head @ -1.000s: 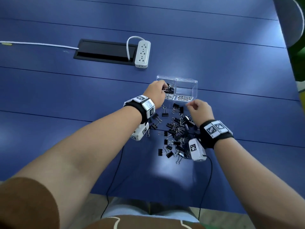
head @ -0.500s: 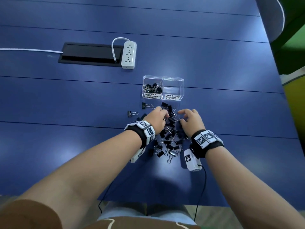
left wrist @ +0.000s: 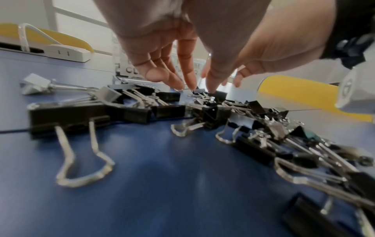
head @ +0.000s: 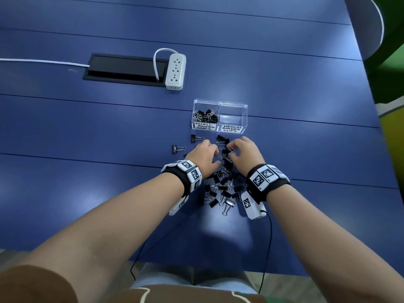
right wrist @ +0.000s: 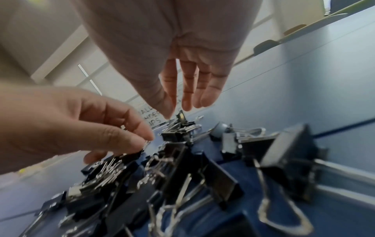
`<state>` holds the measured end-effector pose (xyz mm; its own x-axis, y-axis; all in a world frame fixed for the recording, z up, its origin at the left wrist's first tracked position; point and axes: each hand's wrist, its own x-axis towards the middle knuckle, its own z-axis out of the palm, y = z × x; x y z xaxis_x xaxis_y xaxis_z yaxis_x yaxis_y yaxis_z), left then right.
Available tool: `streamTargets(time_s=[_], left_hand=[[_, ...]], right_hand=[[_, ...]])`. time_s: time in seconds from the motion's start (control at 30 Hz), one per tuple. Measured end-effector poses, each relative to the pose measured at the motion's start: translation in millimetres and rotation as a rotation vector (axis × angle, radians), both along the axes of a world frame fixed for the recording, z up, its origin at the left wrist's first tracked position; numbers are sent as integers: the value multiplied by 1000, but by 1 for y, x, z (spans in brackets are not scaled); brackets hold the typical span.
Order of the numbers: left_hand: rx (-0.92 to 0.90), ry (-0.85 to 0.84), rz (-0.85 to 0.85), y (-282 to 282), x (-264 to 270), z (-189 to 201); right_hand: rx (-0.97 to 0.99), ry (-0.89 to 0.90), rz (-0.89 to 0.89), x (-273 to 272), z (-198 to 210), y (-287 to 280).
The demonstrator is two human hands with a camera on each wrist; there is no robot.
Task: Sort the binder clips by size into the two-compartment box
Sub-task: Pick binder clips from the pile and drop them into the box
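Observation:
The clear two-compartment box stands beyond the pile. Its left half, labelled small, holds several small black clips; the right half, labelled medium, looks empty. A pile of black binder clips lies between my wrists. My left hand reaches down into the pile's far end, and its fingertips touch clips. My right hand hovers beside it, fingers pointing down at a small clip. No clip is lifted in either hand.
Two stray clips lie left of the pile. A white power strip and a black cable hatch sit further back. A chair stands at the far right corner. The table edge runs close to my body.
My left hand left the box's small compartment and came back to the pile. The right hand stayed over the pile and shifted a little toward the left hand.

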<state>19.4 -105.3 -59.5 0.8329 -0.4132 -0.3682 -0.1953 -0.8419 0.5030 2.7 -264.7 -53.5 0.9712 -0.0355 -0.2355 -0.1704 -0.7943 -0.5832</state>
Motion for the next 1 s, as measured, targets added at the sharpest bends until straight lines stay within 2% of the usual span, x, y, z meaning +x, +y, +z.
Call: streamTargets(time_s=[0.1, 0.23, 0.4, 0.6, 0.73, 0.9, 1.0], left_hand=[[53, 20, -58, -10, -5, -3], [109, -5, -98, -13, -7, -3], [174, -118, -201, -10, -11, -2], [109, -77, -282, -1, -8, -4], [134, -60, -312, 3, -6, -9], [45, -119, -234, 9, 4, 2], [-20, -242, -117, 11, 24, 19]], right_hand=[[-51, 73, 86, 7, -7, 10], [-104, 140, 87, 8, -12, 11], [8, 93, -13, 13, 3, 4], [137, -103, -63, 58, 42, 13], [167, -114, -28, 86, 51, 25], [131, -132, -107, 83, 49, 13], [82, -81, -112, 60, 40, 0]])
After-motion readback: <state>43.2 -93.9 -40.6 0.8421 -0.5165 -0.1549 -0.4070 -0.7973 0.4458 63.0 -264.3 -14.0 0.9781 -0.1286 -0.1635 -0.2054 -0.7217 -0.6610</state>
